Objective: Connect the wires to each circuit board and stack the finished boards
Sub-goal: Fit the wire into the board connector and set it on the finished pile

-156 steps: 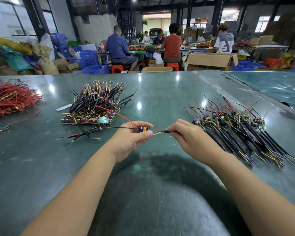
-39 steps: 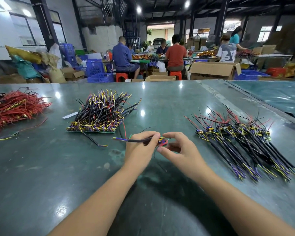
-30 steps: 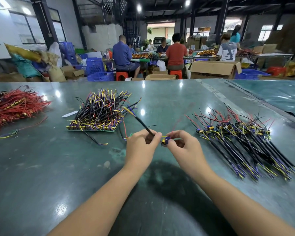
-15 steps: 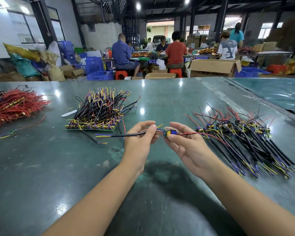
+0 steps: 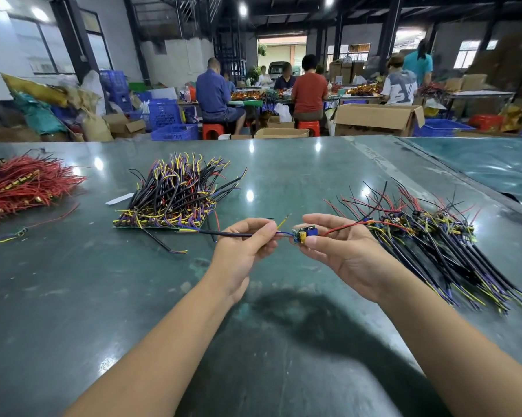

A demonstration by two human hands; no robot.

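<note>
Above the near middle of the dark green surface (image 5: 58,296), held clear of it between two hands: a small circuit board (image 5: 303,234) with a blue and yellow part on it. Pinched at its right end by the thumb and fingers of the right hand (image 5: 341,251), palm turned up and left. From the board, a red wire (image 5: 347,226) running right over the right hand's fingers toward the far right. On the board's left side, a black sheathed cable (image 5: 223,233) gripped by the curled fingers of the left hand (image 5: 247,239), its length stretching left, level, with thin coloured leads at the left tip. A yellow lead (image 5: 284,221) poking up and right between the two hands; a blue lead joining cable to board. Whether the leads are seated in the board, cannot tell.

Left of the hands, farther off: a stack of boards (image 5: 175,200) bristling with black, yellow and purple wires. At the far left edge: a heap of red wires (image 5: 22,185). At right, just beside the right hand: a fanned spread of boards with long black cables (image 5: 434,242). Beyond the surface, seated people at far tables, cardboard boxes (image 5: 377,118) and blue crates (image 5: 163,115).
</note>
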